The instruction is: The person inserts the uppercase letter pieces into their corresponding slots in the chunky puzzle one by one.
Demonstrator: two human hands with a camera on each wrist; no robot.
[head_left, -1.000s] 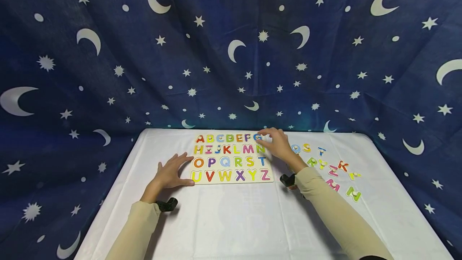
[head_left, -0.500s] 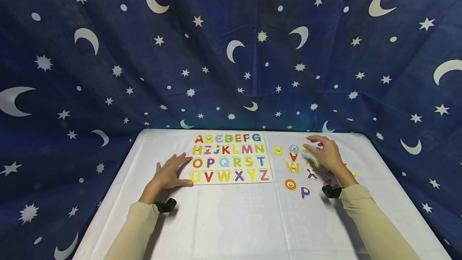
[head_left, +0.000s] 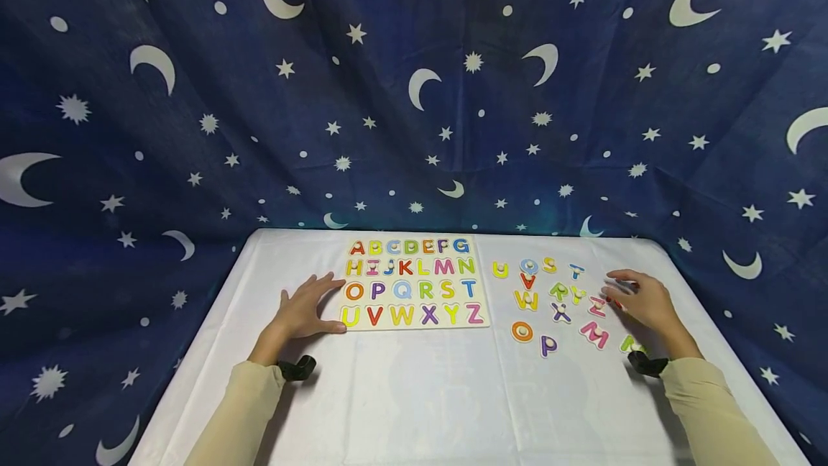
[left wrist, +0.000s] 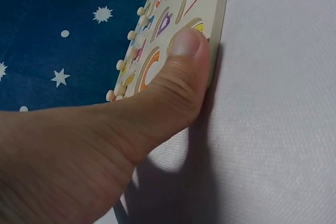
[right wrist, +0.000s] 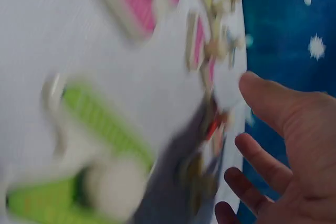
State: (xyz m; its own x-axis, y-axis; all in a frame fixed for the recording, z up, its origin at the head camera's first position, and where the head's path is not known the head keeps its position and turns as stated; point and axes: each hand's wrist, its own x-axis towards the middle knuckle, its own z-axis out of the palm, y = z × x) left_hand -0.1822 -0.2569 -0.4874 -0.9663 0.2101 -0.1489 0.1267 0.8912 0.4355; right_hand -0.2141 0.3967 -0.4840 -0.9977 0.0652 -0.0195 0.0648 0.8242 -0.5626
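A wooden alphabet puzzle board [head_left: 453, 278] lies left of the table's middle. Knobbed letters such as A, B and H stand in its upper two rows, G [head_left: 461, 245] among them. My left hand [head_left: 302, 313] rests at the board's lower left corner with fingers spread. In the left wrist view its straight thumb [left wrist: 181, 72] presses on the board's edge. Over the loose letters at right hovers my right hand [head_left: 649, 300], fingers loosely bent and apart. Below its fingertips a red K [head_left: 614, 298] shows in part. Nothing sits between the fingers in the right wrist view.
Loose knobbed letters are scattered right of the board, including a U [head_left: 500, 270], O [head_left: 522, 331], P [head_left: 548, 345] and pink M [head_left: 594, 335]. A green N [head_left: 629, 344] is partly covered by the right wrist camera [head_left: 647, 364]. A starry curtain [head_left: 414, 92] hangs behind the white table [head_left: 420, 394].
My right hand has left the G at the board's upper right corner and travelled right, across the loose letters, to near the red K. My left hand has stayed at the board's corner.
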